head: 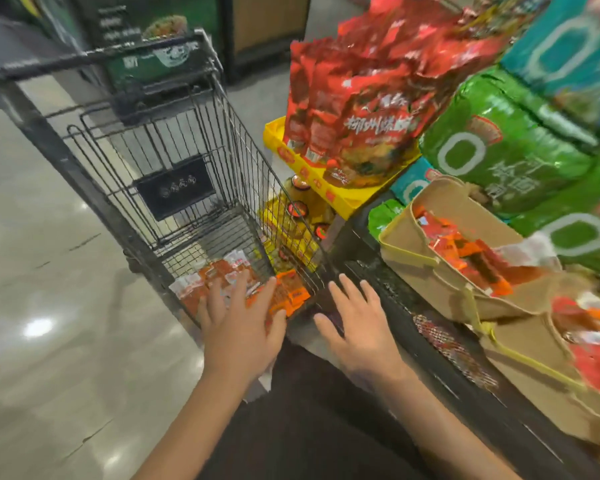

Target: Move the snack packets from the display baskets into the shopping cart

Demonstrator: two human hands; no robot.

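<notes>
A heap of red and orange snack packets (219,282) lies in the near end of the wire shopping cart (174,161). More packets fill two tan display baskets (440,271) on the black mesh shelf (440,337) to the right. The left hand (238,323) hovers over the cart's packets with fingers spread, grasping nothing. The right hand (357,327) is likewise released, fingers straight, over the gap between cart and shelf. Behind the baskets stand big red bags (371,109) in a yellow tray (329,188) and green bags (499,157).
</notes>
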